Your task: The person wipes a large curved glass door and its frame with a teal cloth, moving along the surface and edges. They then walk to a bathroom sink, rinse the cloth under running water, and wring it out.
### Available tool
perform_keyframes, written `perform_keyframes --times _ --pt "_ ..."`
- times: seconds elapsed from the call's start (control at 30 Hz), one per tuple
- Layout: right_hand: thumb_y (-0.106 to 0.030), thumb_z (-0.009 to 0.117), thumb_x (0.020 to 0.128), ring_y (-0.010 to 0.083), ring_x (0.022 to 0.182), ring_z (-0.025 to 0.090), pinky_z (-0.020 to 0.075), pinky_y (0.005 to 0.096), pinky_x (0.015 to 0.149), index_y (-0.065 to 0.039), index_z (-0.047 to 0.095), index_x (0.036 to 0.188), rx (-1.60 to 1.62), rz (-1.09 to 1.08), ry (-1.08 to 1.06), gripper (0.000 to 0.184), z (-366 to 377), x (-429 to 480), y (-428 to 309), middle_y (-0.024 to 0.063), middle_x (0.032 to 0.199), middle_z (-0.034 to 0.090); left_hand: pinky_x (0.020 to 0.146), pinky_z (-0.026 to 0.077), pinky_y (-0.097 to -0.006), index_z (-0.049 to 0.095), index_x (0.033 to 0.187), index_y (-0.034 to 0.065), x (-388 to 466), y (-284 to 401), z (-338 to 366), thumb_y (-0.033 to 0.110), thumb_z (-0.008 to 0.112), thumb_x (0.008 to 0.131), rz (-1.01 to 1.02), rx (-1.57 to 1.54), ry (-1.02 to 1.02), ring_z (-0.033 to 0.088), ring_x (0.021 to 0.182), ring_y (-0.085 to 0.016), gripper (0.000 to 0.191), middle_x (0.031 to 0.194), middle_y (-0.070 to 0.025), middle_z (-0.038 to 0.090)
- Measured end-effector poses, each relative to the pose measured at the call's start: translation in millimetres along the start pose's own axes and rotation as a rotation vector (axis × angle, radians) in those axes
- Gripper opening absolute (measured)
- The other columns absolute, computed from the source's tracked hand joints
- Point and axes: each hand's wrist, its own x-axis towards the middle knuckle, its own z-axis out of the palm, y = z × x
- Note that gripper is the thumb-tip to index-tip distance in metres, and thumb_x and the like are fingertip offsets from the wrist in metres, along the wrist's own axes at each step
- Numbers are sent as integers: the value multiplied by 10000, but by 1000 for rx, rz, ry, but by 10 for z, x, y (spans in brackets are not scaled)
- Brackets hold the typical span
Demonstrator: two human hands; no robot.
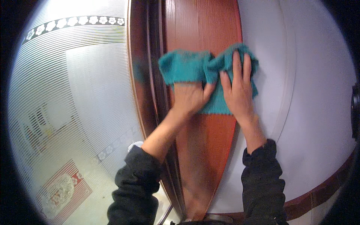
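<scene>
A teal cloth (188,67) is spread against a reddish-brown wood-grain door frame panel (202,28). My left hand (189,94) presses on it, with the fingers tucked under a fold of the cloth and only the thumb and back of the hand showing. At the cloth's right side my right hand (239,87) lies on top, fingers apart and pointing up, gripping bunched fabric near the panel's right edge. The cloth's lower edge hangs flat on the panel below both hands.
To the left stands a striped glass door panel (98,84) with a flower-patterned band (78,21). Dark frame mouldings (157,84) run beside it. A white wall (315,84) adjoins the wood panel on the right, with a dark red skirting board (315,201) at its foot.
</scene>
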Motion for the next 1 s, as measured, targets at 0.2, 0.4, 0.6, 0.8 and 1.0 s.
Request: perform_keyframes --times 0.2,0.4,0.6,0.8,1.0 --pt "-243 522 945 442 1298 391 376 479 1055 9 376 1403 -298 -142 42 543 32 800 13 263 1455 341 826 477 -480 618 1102 27 838 -374 14 470 510 900 -41 151 -231 624 908 -396 499 1019 -237 642" --pt "-267 471 984 398 1353 359 342 480 1100 -40 392 1416 -413 3 -149 494 -7 733 -445 168 1460 408 944 398 -490 473 1266 48 781 -352 -309 363 489 953 -175 -86 -181 543 1066 -391 444 1172 -238 553" --pt "-165 523 930 354 1338 388 360 439 1076 -17 406 1398 -218 -159 -222 504 -239 209 -136 196 1448 389 902 438 -488 598 1109 17 197 -139 -207 333 505 869 -34 110 22 556 1052 -394 408 1139 -219 602" --pt "-38 495 870 288 1359 392 360 387 1101 38 396 1394 -100 -200 -337 539 494 -622 -982 183 1436 418 979 383 -481 597 1155 43 -925 -139 -656 199 452 890 -369 68 -342 513 1135 -386 340 1217 -194 581" --pt "-108 566 821 309 1164 557 464 418 986 -41 569 1257 -82 -203 -406 442 -264 -1831 -1057 109 1258 577 942 400 -474 614 1143 45 -2131 690 -825 265 440 974 -380 -85 -292 528 1104 -374 327 1167 -157 598"
